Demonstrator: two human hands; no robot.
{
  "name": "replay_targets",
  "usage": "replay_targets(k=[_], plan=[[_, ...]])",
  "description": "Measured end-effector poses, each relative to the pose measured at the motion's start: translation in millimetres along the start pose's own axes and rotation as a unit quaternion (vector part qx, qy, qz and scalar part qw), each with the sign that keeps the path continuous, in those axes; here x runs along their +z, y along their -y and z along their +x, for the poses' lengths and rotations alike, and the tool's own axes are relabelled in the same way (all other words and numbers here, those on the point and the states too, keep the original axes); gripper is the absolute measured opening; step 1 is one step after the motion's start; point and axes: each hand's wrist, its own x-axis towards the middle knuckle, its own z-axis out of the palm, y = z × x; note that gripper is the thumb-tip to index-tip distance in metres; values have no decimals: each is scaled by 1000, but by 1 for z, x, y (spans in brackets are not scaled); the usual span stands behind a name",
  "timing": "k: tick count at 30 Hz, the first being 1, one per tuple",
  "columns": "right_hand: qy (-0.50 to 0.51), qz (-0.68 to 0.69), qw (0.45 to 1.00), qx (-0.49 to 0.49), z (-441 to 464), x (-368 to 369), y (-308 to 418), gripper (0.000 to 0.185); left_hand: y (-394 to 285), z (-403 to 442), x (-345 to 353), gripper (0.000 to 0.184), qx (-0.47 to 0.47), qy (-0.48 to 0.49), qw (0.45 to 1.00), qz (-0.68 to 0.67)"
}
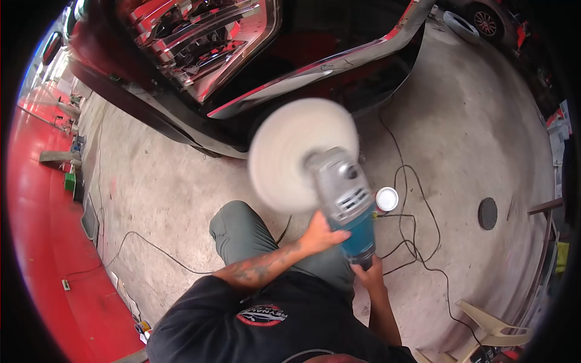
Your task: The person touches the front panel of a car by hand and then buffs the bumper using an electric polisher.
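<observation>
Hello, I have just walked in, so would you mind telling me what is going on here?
A person is holding a power polisher beside a dark car: the left hand grips its body and the right hand its rear end. The round pad looks blurred, so it is probably spinning; whether it touches the car I cannot tell. Cords and a white-topped tub are on the floor.

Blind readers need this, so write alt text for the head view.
A left hand and right hand grip a blue-and-grey polisher with a wide, pale, blurred pad, beside a dark car. A white-topped tub and loose cords lie on the floor.
</observation>
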Motion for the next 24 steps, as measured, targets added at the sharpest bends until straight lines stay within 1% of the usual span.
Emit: replay_targets(k=[2,3,4,5,7,8,11,13,14,16,17,18,19,21,23,24], plan=[[48,-33,998,-9,0,4,14,47,4,-31,-20,75,24,-29,999,26],[73,-49,996,-11,-2,7,29,51,12,-54,-34,76,14,-61,997,37],[95,-92,991,17,-2,7,58,57,16,-74,-48,85,-10,-59,998,22],[113,-89,989,15,1,9,74,58,20,-93,-62,95,-35,-58,998,6],[146,-81,986,10,7,14,95,60,-36,-67,-41,104,28,-11,995,-95],[133,-82,987,-26,9,14,99,57,-43,-64,-36,105,29,-12,994,-107],[113,-147,982,-22,3,-2,104,51,-43,-55,-26,108,29,-4,990,-141],[82,-142,987,-5,3,-20,119,47,-25,-41,-19,112,21,20,986,-162],[67,-139,988,6,1,-30,127,46,-14,-34,-14,107,32,17,987,-155],[29,-155,988,-10,0,-49,138,44,7,-12,1,98,55,13,988,-142],[9,-162,987,-17,0,-58,143,42,10,-1,11,94,60,19,985,-159],[-11,-159,987,0,0,-67,149,42,8,12,23,91,65,25,982,-176],[-32,-156,987,15,2,-74,155,41,-11,28,40,88,64,40,973,-216],[-72,-153,985,42,6,-89,162,38,-19,58,61,80,84,46,969,-228],[-107,-155,980,65,10,-103,164,35,-16,88,79,71,63,78,968,-229],[-115,-135,981,74,14,-109,163,32,-17,101,87,70,58,79,977,-189]])
